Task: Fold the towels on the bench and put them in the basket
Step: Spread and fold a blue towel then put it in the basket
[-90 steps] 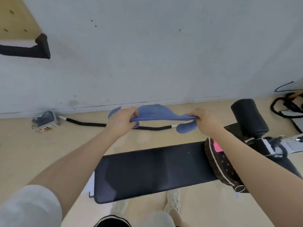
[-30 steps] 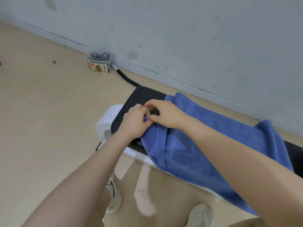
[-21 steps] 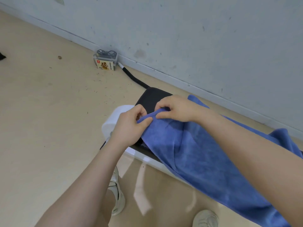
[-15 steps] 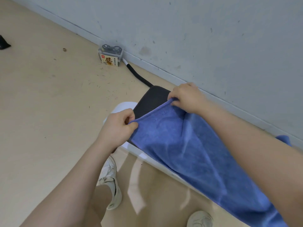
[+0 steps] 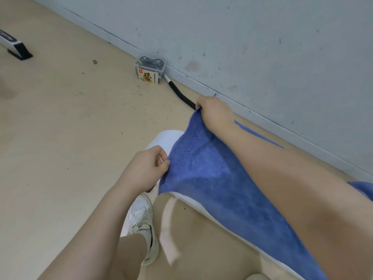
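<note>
The left hand [image 5: 148, 165] pinches the near corner of the blue towel [image 5: 218, 178], its fingers curled tight on the hem just off the end of the worktop [image 5: 167, 138], whose white end shows past the towel's edge. The towel lies spread along the worktop, draping over its near side and running out of view to the right. It looks like a soft, light microfibre cloth, limp enough to sag between grips and unlikely to slip from a pinch, though it would probably bunch if held anywhere but the corners. Faint raised lettering runs along the short edge between the hands. The right hand [image 5: 214, 114] grips the far corner, fingers closed on it near the wall, so the short edge is stretched fairly taut. Corners seem the best hold for a clean fold; the basket is not in view.
</note>
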`<action>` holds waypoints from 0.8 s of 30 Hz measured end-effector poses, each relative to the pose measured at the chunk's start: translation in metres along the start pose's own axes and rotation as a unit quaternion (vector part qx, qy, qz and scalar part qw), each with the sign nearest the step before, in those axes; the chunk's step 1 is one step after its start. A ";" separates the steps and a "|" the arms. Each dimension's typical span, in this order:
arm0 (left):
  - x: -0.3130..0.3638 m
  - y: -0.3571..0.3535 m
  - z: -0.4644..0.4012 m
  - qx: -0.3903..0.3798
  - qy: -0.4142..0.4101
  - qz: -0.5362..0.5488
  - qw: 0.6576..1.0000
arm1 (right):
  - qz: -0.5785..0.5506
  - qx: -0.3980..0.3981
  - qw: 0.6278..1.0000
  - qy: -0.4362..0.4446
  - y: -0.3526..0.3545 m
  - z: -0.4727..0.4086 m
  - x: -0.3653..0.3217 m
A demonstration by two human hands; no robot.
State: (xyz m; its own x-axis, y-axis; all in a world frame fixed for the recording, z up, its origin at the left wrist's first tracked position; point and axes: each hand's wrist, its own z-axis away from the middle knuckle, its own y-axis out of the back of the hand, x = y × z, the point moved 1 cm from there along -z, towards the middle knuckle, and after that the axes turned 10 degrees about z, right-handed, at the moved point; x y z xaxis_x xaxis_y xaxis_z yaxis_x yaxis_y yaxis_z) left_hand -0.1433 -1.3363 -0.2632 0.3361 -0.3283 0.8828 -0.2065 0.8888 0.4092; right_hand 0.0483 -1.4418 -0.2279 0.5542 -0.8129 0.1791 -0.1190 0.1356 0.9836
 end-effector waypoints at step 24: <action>0.140 -0.222 0.069 -0.214 -0.335 -0.164 0.903 | -0.122 -0.037 0.906 -0.403 -0.018 0.348 0.211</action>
State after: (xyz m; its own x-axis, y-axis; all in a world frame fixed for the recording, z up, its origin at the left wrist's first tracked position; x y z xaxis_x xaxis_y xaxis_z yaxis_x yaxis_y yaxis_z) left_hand -0.1143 -1.6013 -0.2145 -0.3450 -0.5887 0.7310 0.2247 0.7044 0.6733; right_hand -0.1191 -1.8124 -0.2152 -0.2289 -0.9694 -0.0887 -0.0008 -0.0909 0.9959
